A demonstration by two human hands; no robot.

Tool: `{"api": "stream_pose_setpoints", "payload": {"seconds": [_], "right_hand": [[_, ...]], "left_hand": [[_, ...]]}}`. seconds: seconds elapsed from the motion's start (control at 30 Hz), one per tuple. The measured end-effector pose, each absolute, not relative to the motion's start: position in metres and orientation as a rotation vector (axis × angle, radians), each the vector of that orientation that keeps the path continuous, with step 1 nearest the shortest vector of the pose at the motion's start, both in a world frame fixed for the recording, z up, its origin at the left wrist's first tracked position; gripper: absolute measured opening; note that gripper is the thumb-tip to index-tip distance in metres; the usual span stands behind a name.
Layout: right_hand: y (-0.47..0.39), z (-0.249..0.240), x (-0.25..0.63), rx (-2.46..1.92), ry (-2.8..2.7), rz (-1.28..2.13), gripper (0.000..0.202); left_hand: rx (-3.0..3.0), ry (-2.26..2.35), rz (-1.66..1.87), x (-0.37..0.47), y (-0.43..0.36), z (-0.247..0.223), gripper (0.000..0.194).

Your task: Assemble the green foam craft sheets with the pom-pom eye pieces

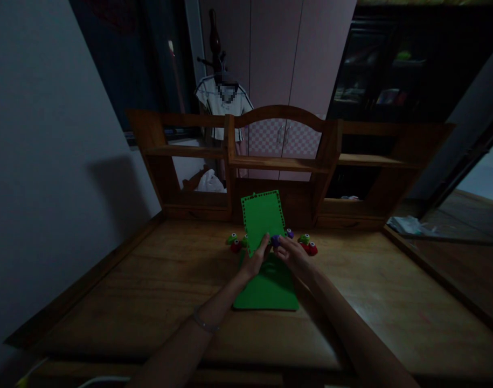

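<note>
Raised above the desk is a green rectangular sheet (263, 215) with a row of dark marks along its edges. My left hand (257, 258) grips its lower part, thumb on the front. A small purple piece (275, 240) is pinched in the fingers of my right hand (292, 253), close against the sheet's lower right edge. Beneath both hands a green board (266, 293) lies flat on the desk, partly covered by them. Small red and green pieces with white eye-like spots (235, 246) sit to the left. Similar red and green ones (311, 248) lie to the right, and another purple one (289, 233) is behind my right hand.
The wooden desk (149, 291) has a shelf unit (278, 161) along its back edge. A wall (48, 161) stands at the left. Behind the shelf are a pale wardrobe (270, 54) and a shirt (224, 99) on a stand. The room is dim.
</note>
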State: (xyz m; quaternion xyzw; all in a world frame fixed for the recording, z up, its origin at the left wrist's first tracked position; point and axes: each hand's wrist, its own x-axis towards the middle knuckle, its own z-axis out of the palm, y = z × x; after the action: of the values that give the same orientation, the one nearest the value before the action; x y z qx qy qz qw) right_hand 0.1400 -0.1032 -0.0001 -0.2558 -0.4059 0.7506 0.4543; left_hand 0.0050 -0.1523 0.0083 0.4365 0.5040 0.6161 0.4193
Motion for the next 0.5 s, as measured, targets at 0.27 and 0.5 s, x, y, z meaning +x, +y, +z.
{"api": "stream_pose_setpoints", "payload": {"seconds": [0.27, 0.5], "right_hand": [[-0.1047, 0.0077, 0.141, -0.696, -1.07, 1.801, 0.029], [-0.1085, 0.0099, 0.1408, -0.706, -1.099, 1.762, 0.028]], "left_hand": [[1.116, 1.241, 1.504, 0.0046, -0.1527, 0.0073, 0.052], [1.155, 1.264, 1.547, 0.0045, -0.151, 0.0069, 0.053]]}}
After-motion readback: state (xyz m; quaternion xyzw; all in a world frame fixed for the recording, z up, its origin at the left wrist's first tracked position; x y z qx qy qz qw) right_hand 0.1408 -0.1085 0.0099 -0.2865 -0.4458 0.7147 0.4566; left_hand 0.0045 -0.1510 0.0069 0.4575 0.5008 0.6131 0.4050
